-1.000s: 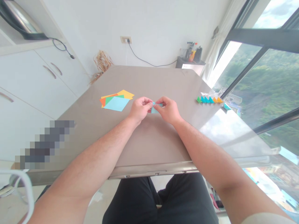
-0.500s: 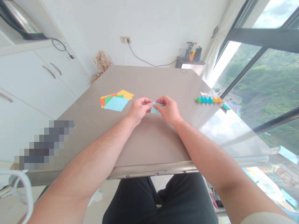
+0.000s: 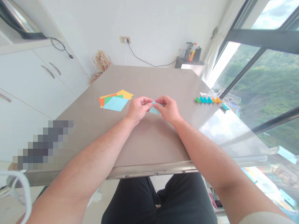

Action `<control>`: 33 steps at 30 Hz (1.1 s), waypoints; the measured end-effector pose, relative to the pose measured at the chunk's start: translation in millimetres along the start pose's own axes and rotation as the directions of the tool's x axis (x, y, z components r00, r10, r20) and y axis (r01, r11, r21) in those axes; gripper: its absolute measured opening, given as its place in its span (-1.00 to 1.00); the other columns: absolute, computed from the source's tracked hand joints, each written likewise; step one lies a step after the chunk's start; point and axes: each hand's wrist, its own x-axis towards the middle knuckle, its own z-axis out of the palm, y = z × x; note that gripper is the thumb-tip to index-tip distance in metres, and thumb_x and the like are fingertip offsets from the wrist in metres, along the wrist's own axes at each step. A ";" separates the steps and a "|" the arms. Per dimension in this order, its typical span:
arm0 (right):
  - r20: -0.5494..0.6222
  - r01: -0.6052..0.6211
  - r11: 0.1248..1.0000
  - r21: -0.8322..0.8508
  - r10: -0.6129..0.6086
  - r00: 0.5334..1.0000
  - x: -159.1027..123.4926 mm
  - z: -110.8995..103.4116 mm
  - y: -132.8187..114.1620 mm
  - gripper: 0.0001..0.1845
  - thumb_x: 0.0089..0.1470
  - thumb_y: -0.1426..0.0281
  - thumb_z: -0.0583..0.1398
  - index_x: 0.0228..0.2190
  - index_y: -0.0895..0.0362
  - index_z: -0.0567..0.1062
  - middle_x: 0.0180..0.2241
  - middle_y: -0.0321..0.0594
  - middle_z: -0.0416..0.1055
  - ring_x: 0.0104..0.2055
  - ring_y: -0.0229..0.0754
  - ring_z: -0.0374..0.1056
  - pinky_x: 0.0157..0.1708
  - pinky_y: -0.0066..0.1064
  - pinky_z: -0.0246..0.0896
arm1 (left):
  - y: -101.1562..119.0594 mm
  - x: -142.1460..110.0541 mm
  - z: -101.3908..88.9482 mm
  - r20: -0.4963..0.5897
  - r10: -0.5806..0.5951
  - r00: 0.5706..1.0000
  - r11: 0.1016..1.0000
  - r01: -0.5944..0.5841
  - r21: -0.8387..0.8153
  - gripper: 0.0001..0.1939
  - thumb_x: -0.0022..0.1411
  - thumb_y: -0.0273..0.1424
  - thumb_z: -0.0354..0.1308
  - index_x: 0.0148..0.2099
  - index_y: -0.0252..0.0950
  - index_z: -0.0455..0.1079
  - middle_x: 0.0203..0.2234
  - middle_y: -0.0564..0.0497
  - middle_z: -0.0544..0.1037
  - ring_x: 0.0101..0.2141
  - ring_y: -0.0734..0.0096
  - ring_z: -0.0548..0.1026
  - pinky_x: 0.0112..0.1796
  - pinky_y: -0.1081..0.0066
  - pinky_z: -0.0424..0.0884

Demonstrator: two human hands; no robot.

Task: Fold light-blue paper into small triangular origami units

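Between my two hands is a small light-blue piece of folded paper (image 3: 154, 109), partly hidden by my fingers. My left hand (image 3: 139, 109) pinches its left upper edge between thumb and fingers. On the other side my right hand (image 3: 168, 109) grips the same paper, thumb pressed across its top. The fingertips of both hands nearly meet at the paper's upper edge. Left of my hands lies a fanned stack of coloured paper sheets (image 3: 116, 104), light blue on top, with green, orange and yellow beneath.
Along the table's right side stands a row of small folded paper shapes (image 3: 206, 100) in green, blue and orange, with a separate blue folded piece (image 3: 225, 106) nearer the edge. The grey-brown table (image 3: 151, 143) ends close to my lap. Large windows (image 3: 263, 77) are at the right.
The light-blue paper has tilted slightly between my fingers, its lower edge now slanting down to the right. Both hands stay almost in place, still pinching it.
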 end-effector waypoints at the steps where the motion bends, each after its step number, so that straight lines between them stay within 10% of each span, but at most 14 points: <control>1: 0.009 -0.007 1.000 0.024 0.007 1.000 -0.2 -0.3 -0.1 -0.74 -0.05 0.17 0.34 -0.38 0.08 0.51 -0.37 -0.26 0.55 -0.37 -0.20 0.41 -0.34 -0.31 0.36 | -0.8 0.7 -0.1 -0.017 0.004 1.000 1.000 -0.004 0.002 -0.79 0.01 -0.33 0.39 -0.29 -0.30 0.56 -0.42 -0.03 0.63 -0.39 0.35 0.54 -0.31 0.34 0.44; 9: 0.045 -0.103 0.972 0.213 0.095 0.994 -0.6 -4.6 -5.1 -0.83 -0.05 0.29 0.28 -0.36 0.09 0.56 -0.42 -0.29 0.53 -0.39 -0.21 0.45 -0.37 -0.33 0.44 | -2.3 1.5 -0.6 -0.047 0.028 0.998 1.000 -0.029 -0.006 -0.79 0.02 -0.34 0.37 -0.27 -0.30 0.56 -0.40 -0.05 0.65 -0.36 0.31 0.57 -0.31 0.33 0.48; 19: -0.068 -0.003 1.000 -0.030 0.001 0.998 -4.0 -1.3 -6.7 -0.88 -0.05 0.27 0.28 -0.44 0.05 0.56 -0.55 -0.36 0.44 -0.47 -0.22 0.34 -0.39 -0.31 0.30 | -0.9 2.7 1.4 -0.081 -0.007 0.997 0.999 0.003 -0.041 -0.75 -0.04 -0.31 0.42 -0.29 -0.30 0.55 -0.40 -0.04 0.63 -0.38 0.33 0.55 -0.34 0.33 0.47; 33: -0.043 0.021 0.998 0.051 -0.019 0.999 -5.0 -2.8 -7.7 -0.87 -0.01 0.26 0.28 -0.42 0.05 0.56 -0.47 -0.31 0.51 -0.40 -0.18 0.40 -0.35 -0.29 0.34 | 3.7 4.0 -6.1 0.145 -0.160 0.976 0.926 0.200 -0.321 -0.68 -0.12 -0.29 0.50 -0.31 -0.26 0.52 -0.41 0.04 0.58 -0.38 0.40 0.54 -0.33 0.33 0.47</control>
